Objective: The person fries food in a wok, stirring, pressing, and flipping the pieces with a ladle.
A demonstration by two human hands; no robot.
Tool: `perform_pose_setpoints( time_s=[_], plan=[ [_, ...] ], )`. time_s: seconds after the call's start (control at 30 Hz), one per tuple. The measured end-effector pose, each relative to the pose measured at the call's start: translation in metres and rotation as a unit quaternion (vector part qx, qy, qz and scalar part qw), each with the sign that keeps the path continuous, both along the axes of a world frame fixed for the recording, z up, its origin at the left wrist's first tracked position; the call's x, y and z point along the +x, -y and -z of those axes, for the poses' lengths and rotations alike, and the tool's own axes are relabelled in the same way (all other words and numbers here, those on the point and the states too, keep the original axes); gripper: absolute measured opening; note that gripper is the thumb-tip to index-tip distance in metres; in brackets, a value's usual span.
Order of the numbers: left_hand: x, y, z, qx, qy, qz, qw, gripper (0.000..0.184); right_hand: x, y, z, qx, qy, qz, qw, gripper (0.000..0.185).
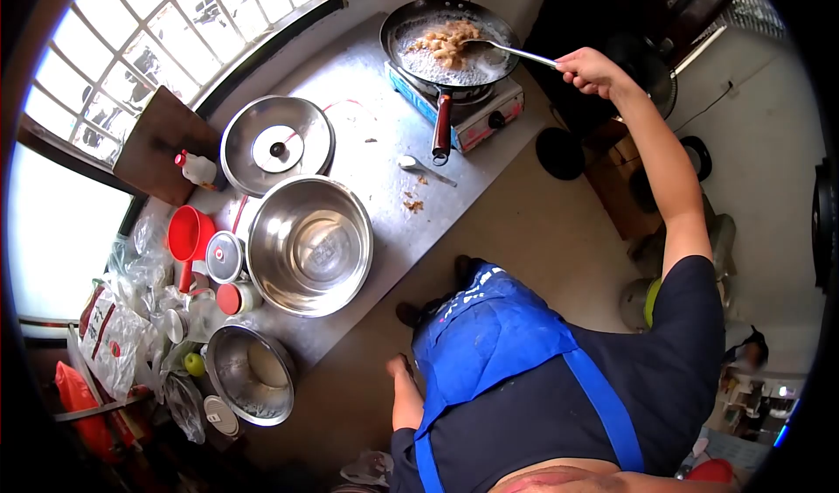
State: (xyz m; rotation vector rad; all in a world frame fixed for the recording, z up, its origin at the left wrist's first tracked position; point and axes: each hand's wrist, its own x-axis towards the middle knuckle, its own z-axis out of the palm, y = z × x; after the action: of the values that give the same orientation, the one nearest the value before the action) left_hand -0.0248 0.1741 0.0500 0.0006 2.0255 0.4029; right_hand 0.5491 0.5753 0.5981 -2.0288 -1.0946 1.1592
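Note:
My right hand (pixel 594 70) is closed around the end of a long metal spoon (pixel 529 55). The spoon's head reaches into a dark frying pan (pixel 389 47) and meets a heap of light brown food pieces (pixel 447 42), with whitish foam or liquid around them. The pan, with a reddish-brown handle (pixel 443 126), rests on a portable gas stove (pixel 498 115). Low beside my blue apron (pixel 489 336), off the counter's front edge, hangs my left hand (pixel 398 365). It shows no object, and its fingers are too small to make out.
On the metal counter (pixel 384 218) lie a small spoon (pixel 424 170) and brown crumbs (pixel 413 205). A large steel bowl (pixel 358 239), a pan lid (pixel 240 148), a red dipper (pixel 190 231) and another steel bowl (pixel 284 406) stand leftward. Plastic bags (pixel 118 344) crowd the far left.

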Motion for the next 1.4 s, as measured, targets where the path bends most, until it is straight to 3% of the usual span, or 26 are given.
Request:
perform_pose_setpoints(
  time_s=[0.13,0.2,0.3,0.37,0.4,0.43,0.5,0.53,0.6,0.77,0.83,0.9,0.97,1.03,1.1,1.13,1.17,1.23,1.27,1.4],
  plan=[
    [-0.002,0.005,0.004,-0.035,0.028,-0.036,0.998,0.016,0.009,0.009,-0.034,-0.023,-0.007,-0.016,1.0,0.022],
    [-0.004,0.001,-0.002,-0.08,0.021,0.008,0.997,0.013,0.012,0.014,-0.051,-0.014,-0.026,-0.019,0.999,0.023],
    [-0.001,-0.004,-0.006,-0.069,0.053,-0.009,0.996,0.015,0.014,0.012,-0.068,0.0,-0.038,-0.019,0.999,0.025],
    [-0.021,0.015,0.069,-0.053,0.01,0.272,0.961,0.021,0.012,0.01,-0.072,0.006,-0.041,-0.024,0.999,0.026],
    [-0.02,0.008,0.057,-0.041,-0.034,0.395,0.917,0.024,0.008,0.008,-0.072,0.018,-0.036,-0.043,0.998,0.026],
    [-0.018,0.005,0.059,-0.04,-0.034,0.394,0.917,0.024,0.004,0.005,-0.073,0.031,-0.031,-0.062,0.997,0.027],
    [-0.016,0.004,0.057,0.014,-0.073,0.382,0.921,0.026,0.001,-0.006,-0.072,0.031,0.001,-0.073,0.997,0.028],
    [-0.018,0.007,0.075,-0.017,-0.025,0.274,0.961,0.026,-0.008,-0.012,-0.07,0.042,0.069,-0.099,0.992,0.027],
    [-0.007,-0.011,0.033,-0.076,0.026,0.026,0.996,0.026,-0.017,-0.024,-0.07,0.059,0.162,-0.147,0.974,0.029],
    [-0.005,-0.015,0.016,-0.028,0.049,-0.014,0.998,0.024,-0.041,-0.053,-0.068,0.113,0.243,-0.272,0.924,0.031],
    [-0.002,-0.013,0.007,-0.012,0.049,-0.028,0.998,0.023,-0.063,-0.056,-0.073,0.14,0.357,-0.338,0.859,0.029],
    [-0.002,-0.01,-0.001,-0.034,0.052,-0.032,0.998,0.02,-0.084,-0.057,-0.081,0.1,0.384,-0.332,0.856,0.029],
    [0.004,-0.006,-0.009,-0.022,0.035,-0.051,0.998,0.02,-0.098,-0.059,-0.082,0.128,0.457,-0.391,0.789,0.029],
    [0.009,-0.003,-0.015,-0.01,0.02,-0.071,0.997,0.02,-0.123,-0.054,-0.087,0.105,0.471,-0.379,0.789,0.028],
    [0.013,0.003,-0.015,-0.012,0.007,-0.071,0.997,0.017,-0.138,-0.054,-0.084,0.151,0.548,-0.399,0.72,0.028],
    [0.017,0.005,-0.013,-0.012,0.006,-0.075,0.997,0.017,-0.155,-0.051,-0.084,0.104,0.567,-0.386,0.721,0.03],
    [0.022,0.007,-0.012,0.018,-0.02,-0.084,0.996,0.019,-0.15,-0.058,-0.068,0.158,0.582,-0.403,0.689,0.027],
    [0.026,0.009,-0.017,0.045,-0.049,-0.094,0.993,0.021,-0.175,-0.054,-0.061,0.146,0.608,-0.384,0.679,0.017],
    [0.026,0.008,-0.019,0.027,-0.033,-0.098,0.994,0.02,-0.172,-0.059,-0.048,0.189,0.642,-0.413,0.617,0.01],
    [0.022,-0.002,-0.04,-0.005,-0.001,-0.097,0.995,0.018,-0.182,-0.059,-0.039,0.175,0.644,-0.402,0.628,0.014]
  ],
)
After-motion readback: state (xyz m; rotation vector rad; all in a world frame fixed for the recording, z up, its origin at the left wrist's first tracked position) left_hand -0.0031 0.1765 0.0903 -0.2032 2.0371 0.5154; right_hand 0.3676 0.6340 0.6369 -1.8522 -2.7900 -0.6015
